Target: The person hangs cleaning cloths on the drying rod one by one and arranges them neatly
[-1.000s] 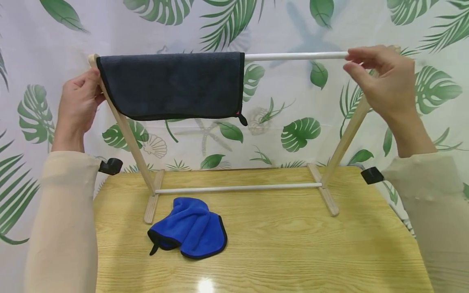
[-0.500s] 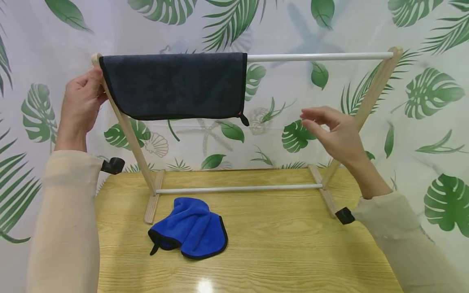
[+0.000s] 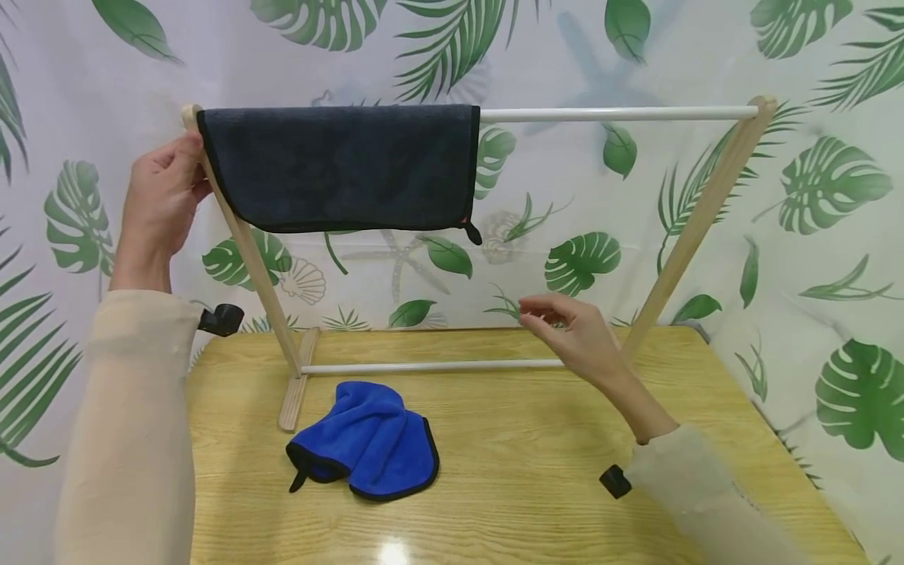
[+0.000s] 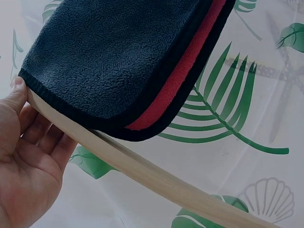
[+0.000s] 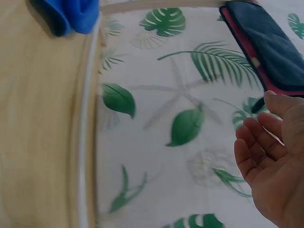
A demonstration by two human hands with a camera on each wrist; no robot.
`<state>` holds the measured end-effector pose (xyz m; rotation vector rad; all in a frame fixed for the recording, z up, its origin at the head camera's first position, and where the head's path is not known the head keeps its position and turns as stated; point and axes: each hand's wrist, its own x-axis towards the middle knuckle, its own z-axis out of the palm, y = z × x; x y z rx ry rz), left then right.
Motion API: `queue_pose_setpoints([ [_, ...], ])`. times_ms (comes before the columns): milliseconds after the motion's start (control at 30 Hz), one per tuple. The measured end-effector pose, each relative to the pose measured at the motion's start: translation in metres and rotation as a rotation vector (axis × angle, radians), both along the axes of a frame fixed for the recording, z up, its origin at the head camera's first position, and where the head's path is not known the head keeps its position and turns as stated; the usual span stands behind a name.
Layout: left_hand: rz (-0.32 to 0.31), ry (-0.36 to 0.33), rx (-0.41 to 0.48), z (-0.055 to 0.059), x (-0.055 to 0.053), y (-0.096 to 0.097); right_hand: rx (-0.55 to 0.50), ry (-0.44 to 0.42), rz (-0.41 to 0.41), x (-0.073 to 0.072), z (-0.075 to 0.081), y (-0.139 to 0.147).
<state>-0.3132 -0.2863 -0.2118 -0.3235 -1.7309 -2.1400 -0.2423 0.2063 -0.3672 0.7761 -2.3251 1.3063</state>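
Note:
My left hand [image 3: 164, 192] pinches the upper left post of a wooden towel rack [image 3: 247, 251], thumb at the front and fingers behind. A dark grey towel [image 3: 339, 169] with black edging is folded over the left part of the rack's white top bar, its side right by my thumb. In the left wrist view a red underside [image 4: 156, 104] shows along the hem of the towel. My right hand [image 3: 575, 333] holds nothing, its fingers loosely bent, in front of the rack's lower right part. A crumpled blue towel [image 3: 374, 439] with black edging lies on the table in front of the rack.
The rack's white lower bar [image 3: 424, 366] runs just above the wooden table [image 3: 508, 486]. Its right post [image 3: 713, 188] leans outward, its foot hidden behind my right forearm. Behind hangs a white curtain [image 3: 537, 47] with green leaf prints.
My right hand has left the right end of the top bar and moved down and leftward. My left hand stays at the left post; both towels are unmoved.

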Motion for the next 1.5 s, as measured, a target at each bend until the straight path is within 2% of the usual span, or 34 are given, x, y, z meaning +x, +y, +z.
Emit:
queue_pose_setpoints([
  [133,0.000,-0.002,0.003,0.000,0.000,-0.002,0.005,-0.045,0.006,0.005,-0.025,-0.018],
  [333,-0.005,0.020,0.024,0.000,0.000,-0.002,0.003,-0.164,0.047,0.012,-0.059,-0.039],
  [433,-0.009,0.039,0.024,-0.001,0.000,0.000,-0.015,-0.208,0.054,0.016,-0.072,-0.045],
  [667,-0.020,0.015,0.026,0.000,0.001,0.003,0.013,-0.273,0.050,0.022,-0.096,-0.057],
  [1000,-0.002,-0.005,0.018,0.000,0.002,0.002,0.079,-0.353,0.104,0.028,-0.119,-0.072],
  [1167,0.002,-0.002,0.018,0.000,0.001,0.001,0.101,-0.376,0.109,0.032,-0.126,-0.081],
  [1367,-0.016,0.017,0.040,-0.002,-0.001,0.002,0.094,-0.444,0.104,0.038,-0.132,-0.092],
  [1500,-0.012,0.015,0.023,-0.002,-0.001,0.001,0.098,-0.467,0.101,0.040,-0.136,-0.098],
])
